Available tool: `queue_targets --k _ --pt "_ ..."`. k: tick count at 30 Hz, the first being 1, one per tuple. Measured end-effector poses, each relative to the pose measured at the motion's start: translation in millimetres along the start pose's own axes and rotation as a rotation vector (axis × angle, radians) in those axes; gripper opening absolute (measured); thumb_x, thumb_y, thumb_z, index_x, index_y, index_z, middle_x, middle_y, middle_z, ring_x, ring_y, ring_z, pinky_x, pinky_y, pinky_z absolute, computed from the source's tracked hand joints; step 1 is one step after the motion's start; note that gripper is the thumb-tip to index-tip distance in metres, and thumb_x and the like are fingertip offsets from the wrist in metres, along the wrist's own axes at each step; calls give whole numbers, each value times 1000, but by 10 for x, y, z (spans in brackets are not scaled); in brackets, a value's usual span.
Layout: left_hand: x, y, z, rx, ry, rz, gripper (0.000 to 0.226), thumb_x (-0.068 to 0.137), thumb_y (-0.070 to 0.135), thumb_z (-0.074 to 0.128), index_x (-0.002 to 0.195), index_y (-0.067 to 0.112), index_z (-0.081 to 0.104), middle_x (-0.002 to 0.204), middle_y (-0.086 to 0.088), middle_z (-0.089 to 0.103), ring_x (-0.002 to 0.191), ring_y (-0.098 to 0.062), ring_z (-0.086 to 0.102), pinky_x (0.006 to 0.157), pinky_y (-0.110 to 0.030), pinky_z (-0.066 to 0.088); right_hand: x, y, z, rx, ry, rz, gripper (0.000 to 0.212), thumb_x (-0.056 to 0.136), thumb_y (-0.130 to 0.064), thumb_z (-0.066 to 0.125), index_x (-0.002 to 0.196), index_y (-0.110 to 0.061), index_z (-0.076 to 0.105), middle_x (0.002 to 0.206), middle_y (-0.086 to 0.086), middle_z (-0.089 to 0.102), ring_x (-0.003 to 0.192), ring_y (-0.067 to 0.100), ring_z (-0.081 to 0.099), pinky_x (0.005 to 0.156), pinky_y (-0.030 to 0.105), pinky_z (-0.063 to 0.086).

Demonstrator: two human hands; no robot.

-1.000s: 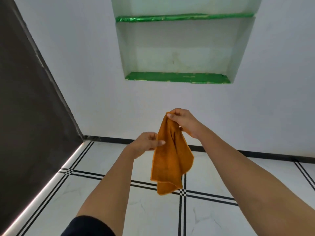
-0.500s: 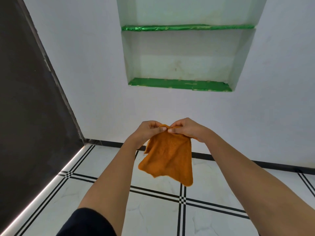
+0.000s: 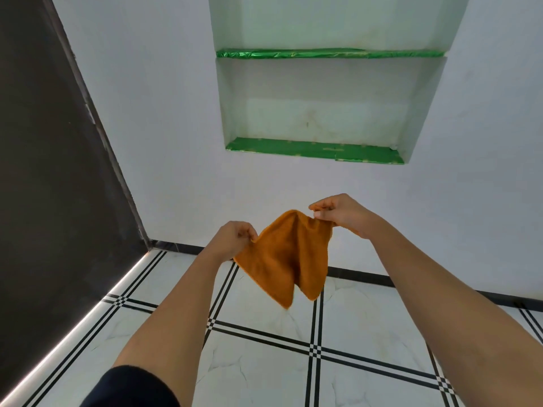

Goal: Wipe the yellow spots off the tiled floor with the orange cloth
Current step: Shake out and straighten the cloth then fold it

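The left hand (image 3: 232, 239) shows only its back, with the fingertips curled out of sight where they meet the orange cloth (image 3: 289, 257). The lower left edge of the cloth runs behind that wrist. The right hand (image 3: 338, 214) covers the corner it holds, and its forearm is cut off by the frame's right side. The dark sleeve (image 3: 132, 389) on the left arm is cut by the bottom edge.

Half a second ago the two hands met at the top of the cloth, knuckles almost touching. Now they are drawn apart and the cloth is stretched between them, with the left hand lower than the right.

Each hand pinches one corner of the cloth between thumb and fingers. The fabric rises to a folded peak just left of the right hand, then drops in two pointed flaps below and between the hands. It hangs in the air, off the tiled floor (image 3: 264, 362), in front of the black skirting (image 3: 361, 276) at the floor's far edge. The wall niche (image 3: 323, 113) with its green shelf (image 3: 314, 149) is above, and a dark panel (image 3: 44, 171) borders the floor's left edge
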State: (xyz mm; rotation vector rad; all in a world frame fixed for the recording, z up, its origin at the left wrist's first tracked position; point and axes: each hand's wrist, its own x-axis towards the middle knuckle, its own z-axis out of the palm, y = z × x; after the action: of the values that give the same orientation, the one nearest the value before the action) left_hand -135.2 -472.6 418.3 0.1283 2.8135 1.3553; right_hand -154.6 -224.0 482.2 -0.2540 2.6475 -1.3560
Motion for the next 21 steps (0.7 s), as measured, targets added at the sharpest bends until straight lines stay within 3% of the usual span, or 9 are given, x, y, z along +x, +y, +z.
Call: queue_targets --k 3,5,9,12,15,17,21 --pt "55 144 -29 188 127 141 32 83 -11 42 72 9 65 93 -5 53 86 -17 52 67 -12 37 14 -102 -12 -70 16 -33 22 93 -11 53 111 -7 65 114 5 61 110 19 52 93 28 40" --pt "78 232 -39 177 154 222 31 85 -12 42 73 5 66 92 -4 51 82 -16 53 64 -10 39 19 -163 -5 -6 -5 -43 17 95 -13 50 102 -13 65 107 1 59 108 18 52 88 29 43" --pt "77 434 -33 34 93 280 33 89 -7 44 71 11 64 91 0 53 82 -17 59 71 -15 50 50 -220 33 138 -4 -51 18 96 -11 47 97 -18 65 108 3 61 108 21 53 94 38 45" --pt "69 569 -17 -89 43 277 29 90 -4 44 77 13 63 88 -3 59 81 -21 65 74 -28 57 58 -229 109 282 -41 -34 18 96 -8 46 99 -14 64 99 7 65 99 24 61 97 42 47" --pt "49 655 22 -145 67 250 25 89 -3 48 101 16 60 82 0 60 75 -13 63 69 -19 54 66 -226 197 328 -49 0 15 94 -9 51 100 -17 62 109 11 63 105 28 59 96 43 48" --pt "47 676 39 -149 57 228 30 90 0 49 112 16 59 86 -2 60 82 -14 60 73 -18 50 60 -231 239 315 -52 5 13 91 -11 56 100 -18 62 110 11 62 105 28 58 94 41 48" --pt "53 625 62 -8 25 165 22 95 14 46 109 11 62 104 -7 63 96 -20 59 84 -28 48 58 -248 270 262 24 30 11 89 -13 60 100 -13 63 108 8 61 103 25 57 87 38 50"
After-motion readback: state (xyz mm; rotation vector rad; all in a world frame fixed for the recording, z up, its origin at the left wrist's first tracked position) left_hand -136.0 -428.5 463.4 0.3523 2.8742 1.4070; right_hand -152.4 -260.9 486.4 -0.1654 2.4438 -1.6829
